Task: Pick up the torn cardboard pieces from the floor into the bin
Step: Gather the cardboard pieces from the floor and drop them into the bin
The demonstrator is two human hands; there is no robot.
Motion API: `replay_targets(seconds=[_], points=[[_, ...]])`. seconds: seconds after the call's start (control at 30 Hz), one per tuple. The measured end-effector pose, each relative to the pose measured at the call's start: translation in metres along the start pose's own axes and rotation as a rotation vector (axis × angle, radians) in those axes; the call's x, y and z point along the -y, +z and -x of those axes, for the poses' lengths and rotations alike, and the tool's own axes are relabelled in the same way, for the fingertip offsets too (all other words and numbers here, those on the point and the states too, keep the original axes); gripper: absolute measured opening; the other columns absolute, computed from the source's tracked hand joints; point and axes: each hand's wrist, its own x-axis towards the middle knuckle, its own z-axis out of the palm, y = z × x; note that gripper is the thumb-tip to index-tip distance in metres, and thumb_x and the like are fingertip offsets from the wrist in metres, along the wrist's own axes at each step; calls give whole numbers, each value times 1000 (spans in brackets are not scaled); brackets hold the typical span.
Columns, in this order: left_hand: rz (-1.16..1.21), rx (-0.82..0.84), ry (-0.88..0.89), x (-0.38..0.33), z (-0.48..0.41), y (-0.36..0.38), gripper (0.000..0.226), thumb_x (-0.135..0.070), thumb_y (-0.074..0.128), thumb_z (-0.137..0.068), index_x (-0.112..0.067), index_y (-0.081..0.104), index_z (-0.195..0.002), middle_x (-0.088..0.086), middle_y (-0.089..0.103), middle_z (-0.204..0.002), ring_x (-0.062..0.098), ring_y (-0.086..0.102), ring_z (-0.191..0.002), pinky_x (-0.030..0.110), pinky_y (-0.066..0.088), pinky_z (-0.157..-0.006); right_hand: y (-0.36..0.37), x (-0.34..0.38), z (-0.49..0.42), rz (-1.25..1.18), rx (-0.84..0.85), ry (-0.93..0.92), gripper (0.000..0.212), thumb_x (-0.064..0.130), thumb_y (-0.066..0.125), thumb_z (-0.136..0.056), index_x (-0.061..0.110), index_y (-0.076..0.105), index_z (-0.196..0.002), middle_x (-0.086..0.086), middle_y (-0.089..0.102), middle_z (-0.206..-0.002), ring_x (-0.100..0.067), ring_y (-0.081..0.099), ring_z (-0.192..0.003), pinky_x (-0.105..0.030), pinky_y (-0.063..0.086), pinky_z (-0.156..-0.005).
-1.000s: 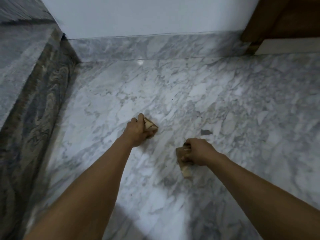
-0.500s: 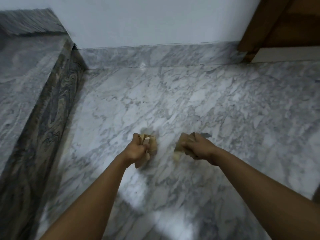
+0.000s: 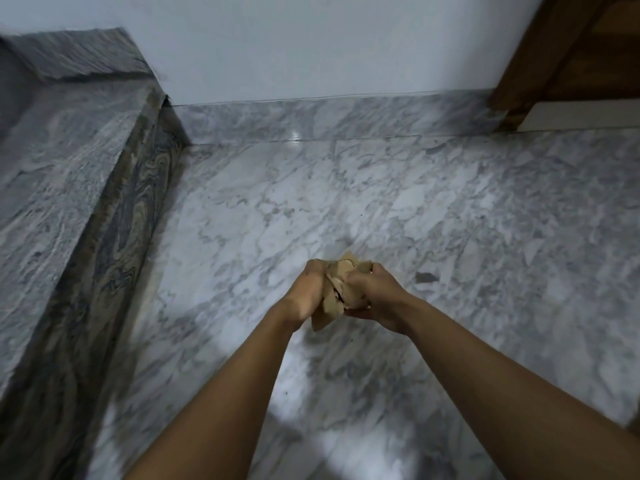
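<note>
Several torn brown cardboard pieces (image 3: 337, 289) are bunched together between my two hands, lifted off the marble floor near the centre of the view. My left hand (image 3: 308, 294) presses against the bunch from the left, fingers curled around it. My right hand (image 3: 372, 294) cups it from the right and from below. One piece hangs down under the hands. No bin is in view.
A raised dark marble step (image 3: 69, 220) runs along the left. A white wall with a marble skirting (image 3: 329, 116) closes the far side. A brown wooden door frame (image 3: 554, 57) stands at the top right. A small dark fleck (image 3: 425, 277) lies on the floor right of my hands.
My hands, each holding cardboard apart on the floor, have come together and lifted, merging the pieces into one bunch. The view has tilted up slightly.
</note>
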Motion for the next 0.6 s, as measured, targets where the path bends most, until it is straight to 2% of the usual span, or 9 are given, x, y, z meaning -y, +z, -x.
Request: replay_targets(seconds=[0.03,0.1,0.17,0.27,0.33,0.43,0.6], points=[[-9,22,6,2,-2,-3,42,-24,30,-105,-8,64,-86,24,68,-89,19,63,-72,26,51,-70,-1,0,-1,0,24,16,18,15,57,-97,16,57,-115,-8,65,-111,-21,66,-90,-37,59,-73],[36,54,4,4,-5,-11,24,-20,43,-104,-10,65,-106,16,71,-101,20,69,-84,28,55,-73,-3,1,-1,-22,48,39,20,15,56,-97,15,62,-116,-12,67,-111,-24,66,-90,-40,59,-76],[77,71,11,3,-7,-19,23,-22,52,-102,-14,63,-120,11,71,-112,23,70,-96,33,58,-76,-5,6,-1,-49,61,43,16,13,52,-99,16,64,-109,-10,69,-102,-24,67,-85,-41,59,-76],[40,61,45,-7,-10,-24,23,-22,61,-98,-13,66,-118,10,74,-106,23,72,-93,36,59,-75,-8,20,1,-44,71,15,16,11,51,-99,18,65,-101,-7,69,-94,-22,66,-80,-42,59,-79],[31,38,78,-21,-11,-22,22,-19,61,-97,-11,67,-116,11,74,-105,25,72,-95,41,60,-80,-10,29,5,-59,40,-4,11,12,53,-100,18,61,-103,-10,68,-100,-24,65,-82,-43,59,-80],[-14,-6,124,-47,-5,-14,21,-18,62,-96,-10,68,-115,12,73,-107,28,70,-101,45,57,-91,-17,43,20,-125,-31,-25,15,16,58,-100,19,60,-115,-13,68,-113,-27,68,-91,-38,59,-68],[-164,-73,241,-118,33,16,21,-25,67,-92,-22,72,-112,-4,75,-102,12,69,-98,39,56,-92,-38,83,87,-309,-122,-91,24,15,62,-99,18,61,-122,-13,70,-118,-29,70,-102,-39,62,-73]])
